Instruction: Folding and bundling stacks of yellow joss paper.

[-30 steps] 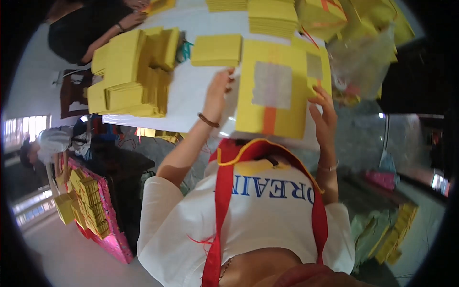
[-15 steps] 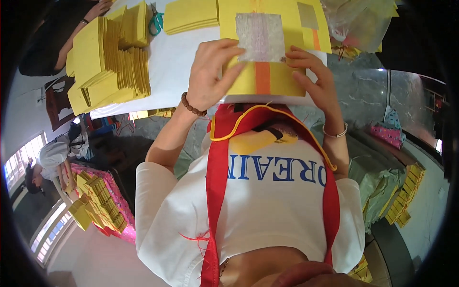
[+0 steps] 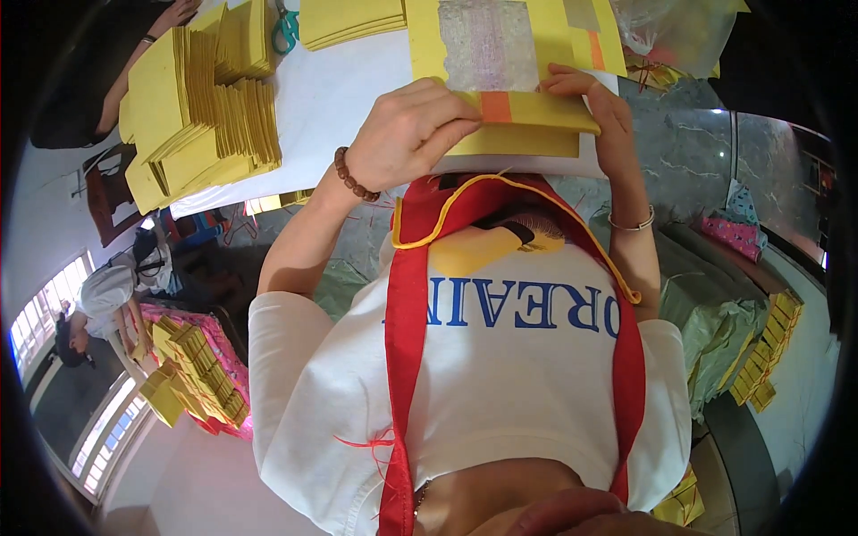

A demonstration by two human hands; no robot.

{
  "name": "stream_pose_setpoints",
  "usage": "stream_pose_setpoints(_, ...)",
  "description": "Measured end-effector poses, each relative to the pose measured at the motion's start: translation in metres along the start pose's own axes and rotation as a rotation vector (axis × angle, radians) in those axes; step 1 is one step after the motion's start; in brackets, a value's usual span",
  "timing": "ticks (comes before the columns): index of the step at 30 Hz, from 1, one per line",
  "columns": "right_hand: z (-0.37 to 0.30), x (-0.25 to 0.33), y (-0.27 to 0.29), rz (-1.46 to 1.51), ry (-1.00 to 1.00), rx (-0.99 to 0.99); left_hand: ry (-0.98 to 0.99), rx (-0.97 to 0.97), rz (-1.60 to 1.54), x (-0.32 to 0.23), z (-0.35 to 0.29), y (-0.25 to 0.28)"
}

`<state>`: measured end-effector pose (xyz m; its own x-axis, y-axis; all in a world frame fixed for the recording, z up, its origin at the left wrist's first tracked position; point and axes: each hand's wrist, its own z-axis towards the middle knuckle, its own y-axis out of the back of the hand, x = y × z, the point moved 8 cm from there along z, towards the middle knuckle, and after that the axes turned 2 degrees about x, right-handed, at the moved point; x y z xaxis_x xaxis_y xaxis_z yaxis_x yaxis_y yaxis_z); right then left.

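Observation:
In front of me on the white table (image 3: 335,103) lies a sheet of yellow paper (image 3: 545,109). It bears a silvery-grey rectangular patch (image 3: 487,49) and an orange stripe (image 3: 496,106). The sheet's near edge is raised and bent up, with more yellow paper showing beneath it. My left hand (image 3: 413,127), closed, pinches the lifted part just left of the orange stripe. At the right end of that same edge, my right hand (image 3: 603,116) grips it between thumb and fingers.
Stacks of folded yellow paper (image 3: 201,116) stand on the table's left side. Teal-handled scissors (image 3: 285,31) and a flat yellow pile (image 3: 350,20) lie farther back. A clear plastic bag (image 3: 670,36) is at the far right. Another person (image 3: 112,290) works at the left.
Both hands have closed on the near edge of the yellow sheet and lifted it, bending it upward. Before, they rested open over the flat sheet, either side of the silvery patch.

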<state>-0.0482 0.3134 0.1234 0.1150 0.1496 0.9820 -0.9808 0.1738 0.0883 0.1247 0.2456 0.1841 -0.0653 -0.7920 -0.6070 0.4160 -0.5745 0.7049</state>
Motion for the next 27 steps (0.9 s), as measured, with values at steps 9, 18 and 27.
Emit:
stream_pose_setpoints(9, -0.002, -0.003, -0.001, -0.026, 0.029, -0.016, 0.428, 0.09, -0.272, 0.035, -0.002, -0.007)
stream_pose_setpoints(18, -0.004, -0.011, 0.001, -0.021, -0.013, -0.079, 0.473, 0.075, -0.396, 0.048, -0.001, -0.009)
stream_pose_setpoints(27, -0.008, -0.013, -0.001, 0.148, -0.085, -0.096, 0.548, 0.082, -0.45, 0.053, -0.001, -0.011)
